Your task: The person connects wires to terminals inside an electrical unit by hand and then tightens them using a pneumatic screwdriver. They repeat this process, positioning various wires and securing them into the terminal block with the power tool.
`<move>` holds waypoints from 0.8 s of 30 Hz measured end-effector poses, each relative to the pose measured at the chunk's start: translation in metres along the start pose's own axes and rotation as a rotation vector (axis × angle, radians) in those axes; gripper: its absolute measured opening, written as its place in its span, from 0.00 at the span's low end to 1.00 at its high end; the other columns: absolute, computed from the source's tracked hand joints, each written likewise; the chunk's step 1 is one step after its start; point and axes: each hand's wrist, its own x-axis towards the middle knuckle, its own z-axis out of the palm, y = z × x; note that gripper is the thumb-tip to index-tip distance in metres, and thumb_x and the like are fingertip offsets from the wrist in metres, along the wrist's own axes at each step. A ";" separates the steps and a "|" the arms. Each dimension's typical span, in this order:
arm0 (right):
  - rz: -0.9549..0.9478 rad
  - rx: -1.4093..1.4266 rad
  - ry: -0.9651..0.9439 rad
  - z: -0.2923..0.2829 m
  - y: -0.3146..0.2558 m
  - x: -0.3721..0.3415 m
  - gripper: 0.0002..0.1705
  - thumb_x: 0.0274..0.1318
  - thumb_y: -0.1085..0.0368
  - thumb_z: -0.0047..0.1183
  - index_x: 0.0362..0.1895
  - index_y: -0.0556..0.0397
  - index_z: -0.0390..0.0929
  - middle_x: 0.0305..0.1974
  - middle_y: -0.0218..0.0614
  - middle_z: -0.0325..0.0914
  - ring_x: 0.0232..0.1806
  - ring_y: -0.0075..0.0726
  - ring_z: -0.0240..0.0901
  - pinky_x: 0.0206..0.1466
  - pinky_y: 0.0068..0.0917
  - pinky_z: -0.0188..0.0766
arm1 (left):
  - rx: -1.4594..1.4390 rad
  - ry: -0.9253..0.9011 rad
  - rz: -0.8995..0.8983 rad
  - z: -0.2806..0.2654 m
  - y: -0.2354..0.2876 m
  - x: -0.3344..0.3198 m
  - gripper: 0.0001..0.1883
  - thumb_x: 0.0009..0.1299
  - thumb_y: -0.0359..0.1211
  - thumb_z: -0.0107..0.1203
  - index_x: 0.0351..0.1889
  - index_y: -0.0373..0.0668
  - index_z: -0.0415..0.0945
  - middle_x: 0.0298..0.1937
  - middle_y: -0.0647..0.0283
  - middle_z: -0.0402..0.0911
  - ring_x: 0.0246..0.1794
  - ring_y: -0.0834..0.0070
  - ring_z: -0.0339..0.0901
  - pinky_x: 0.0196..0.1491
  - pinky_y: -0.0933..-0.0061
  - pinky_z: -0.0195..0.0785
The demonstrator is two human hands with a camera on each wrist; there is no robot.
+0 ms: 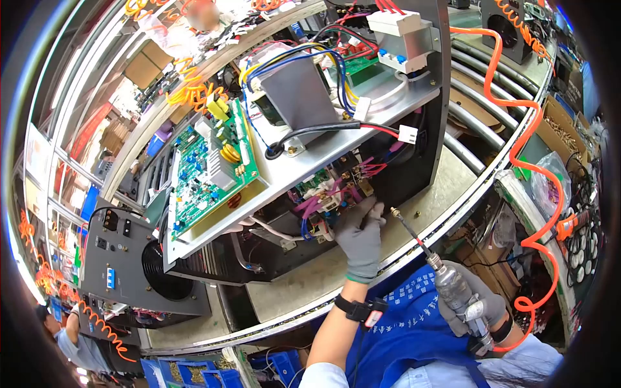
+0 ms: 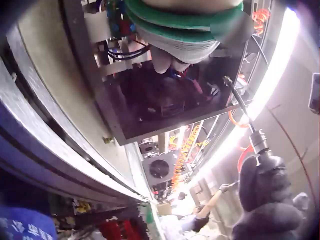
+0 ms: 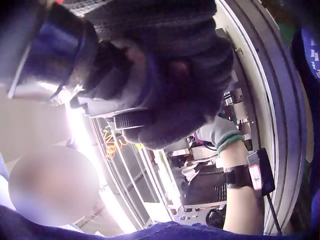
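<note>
My gloved left hand (image 1: 359, 239) reaches into the lower bay of a black metal chassis (image 1: 414, 181), its fingers close to purple wires (image 1: 312, 205) and small parts. Whether it pinches anything there I cannot tell. In the left wrist view, its fingertips (image 2: 161, 61) point down into the dark bay. My gloved right hand (image 1: 477, 291) grips an air screwdriver (image 1: 451, 288), fingers wrapped round the body. The long bit (image 1: 409, 227) points up and left, its tip just right of my left hand. In the right wrist view, the dark glove (image 3: 175, 75) covers most of the tool.
Above the bay, a metal shelf carries a green circuit board (image 1: 210, 178) and a grey-cased transformer (image 1: 297, 97). A second chassis (image 1: 129, 258) stands at left. An orange air hose (image 1: 517, 155) loops down the right side, beside rollers (image 1: 479, 129) and a parts box (image 1: 563, 129).
</note>
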 end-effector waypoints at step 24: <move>0.180 -0.042 -0.022 0.038 -0.008 0.055 0.51 0.42 0.61 0.62 0.71 0.50 0.50 0.33 0.42 0.72 0.18 0.32 0.70 0.18 0.27 0.66 | -0.310 0.124 -0.293 -0.024 0.016 -0.008 0.15 0.68 0.19 0.47 0.51 0.31 0.77 0.38 0.58 0.82 0.26 0.79 0.77 0.28 0.80 0.72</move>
